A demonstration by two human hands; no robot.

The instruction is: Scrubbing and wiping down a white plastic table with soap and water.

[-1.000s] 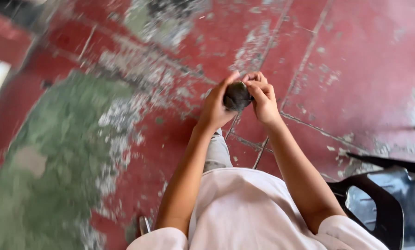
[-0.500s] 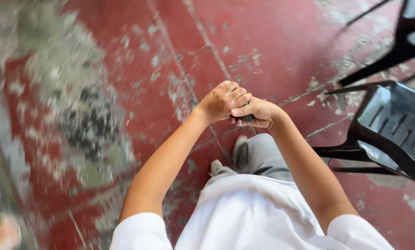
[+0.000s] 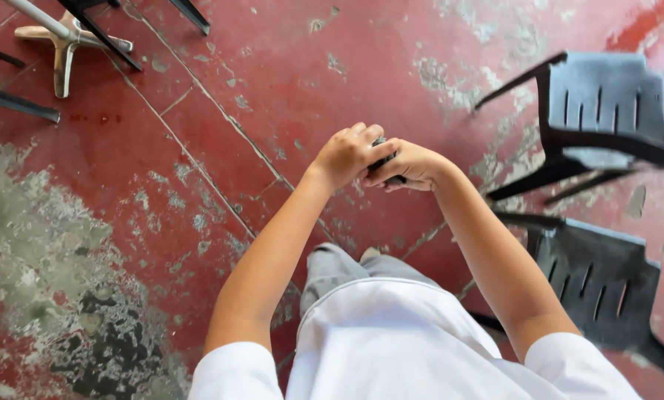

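Your left hand (image 3: 349, 154) and right hand (image 3: 412, 164) are pressed together in front of you at about waist height, both closed around a small dark object (image 3: 384, 158) that only peeks out between the fingers. So little of it shows that you cannot tell what it is; what shows looks dark grey to black, dull rather than shiny. Since both hands cover it almost fully, judge it small and light, and it seems firm enough to keep its shape under the squeeze. Grip it around its middle with the fingertips of one hand and steady it with the other, as it could slip free if either hand loosens.

Below you lies a worn red painted floor (image 3: 272, 89), with two black plastic chairs (image 3: 598, 104) to your right and a metal furniture foot (image 3: 64, 46) at the upper left.
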